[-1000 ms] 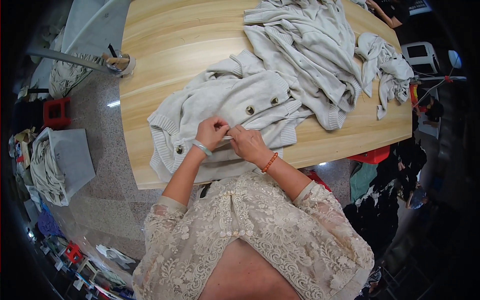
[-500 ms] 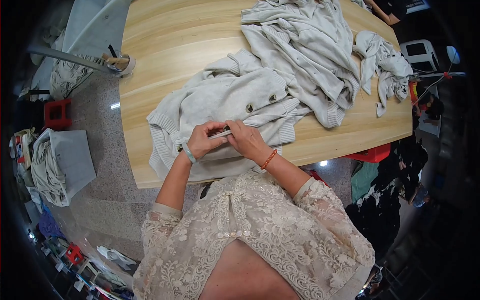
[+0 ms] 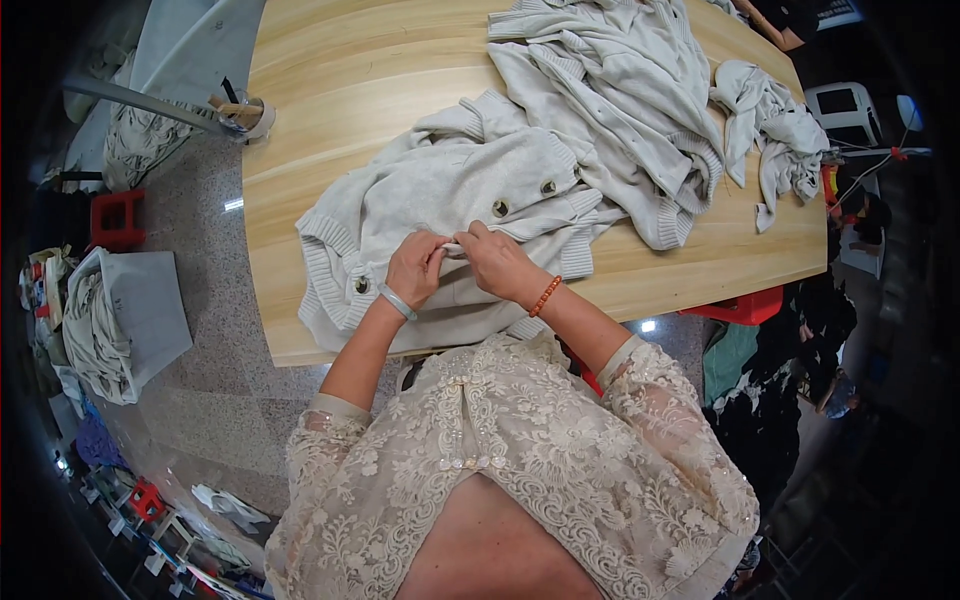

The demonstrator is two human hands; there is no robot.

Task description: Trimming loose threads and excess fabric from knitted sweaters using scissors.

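At the center of the frame, you bend over an off-white knit cardigan (image 3: 440,185) spread across a wood-grain table (image 3: 350,60), your 2 hands nearly meeting over its front. Your left hand (image 3: 413,270), a pale green bangle (image 3: 398,303) at the wrist, has its thumb and fingertips pinched together on a narrow fold of the knit; your right hand (image 3: 496,264), wearing an orange-red beaded bracelet (image 3: 545,297), grips the same fold just beside it, fingers curled and closed. What lies beneath those fingertips is hidden. A dark round button shows left of your hands, and 2 more lie above and to the right. In the upper right of the frame, a second off-white cardigan (image 3: 620,110) lies rumpled against the first, near a crumpled heap of pale knitwear (image 3: 765,125); a co-worker's forearm (image 3: 767,22) enters at the top edge. A container of tools (image 3: 250,120) stands at the table's upper-left edge. At the left of the frame, a white bin (image 3: 160,305) holds pale garments below a red stool (image 3: 117,218). Your beige lace top (image 3: 600,440) fills the lower center.
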